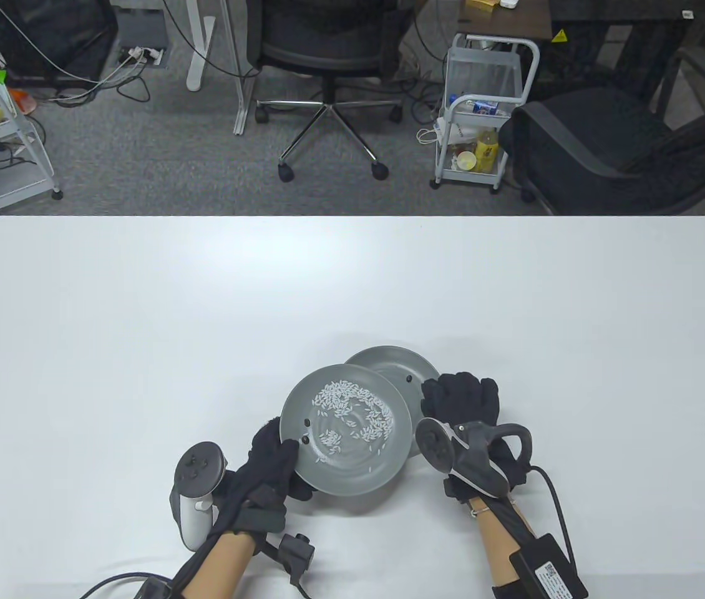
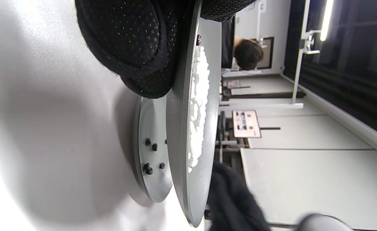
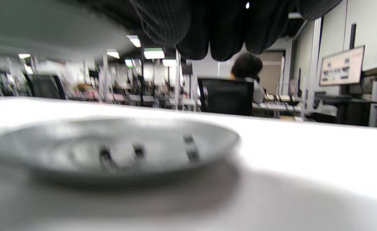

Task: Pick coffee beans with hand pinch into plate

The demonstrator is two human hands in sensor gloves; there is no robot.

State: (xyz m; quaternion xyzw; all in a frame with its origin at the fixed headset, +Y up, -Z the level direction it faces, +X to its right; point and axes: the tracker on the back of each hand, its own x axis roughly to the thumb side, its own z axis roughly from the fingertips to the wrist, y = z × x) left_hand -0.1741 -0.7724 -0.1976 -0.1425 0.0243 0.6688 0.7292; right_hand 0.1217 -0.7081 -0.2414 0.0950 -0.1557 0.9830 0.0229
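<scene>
- My left hand (image 1: 274,458) grips the rim of a raised grey plate (image 1: 346,430) holding white grains (image 1: 352,415) and two dark coffee beans (image 1: 304,440).
- Several beans already lie in the lower plate (image 1: 399,368) on the table (image 1: 140,343); two remain to move, I judge.
- My right hand (image 1: 461,405) rests beside the plates, fingers curled, holding nothing I can see.

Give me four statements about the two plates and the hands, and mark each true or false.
1. The left hand holds the rice plate lifted above the table. True.
2. The lower plate holds most of the white grains. False: the grains lie in the lifted plate.
3. Dark coffee beans lie in the lower plate. True.
4. The right hand grips the lifted plate's rim. False: it is beside the plates.
</scene>
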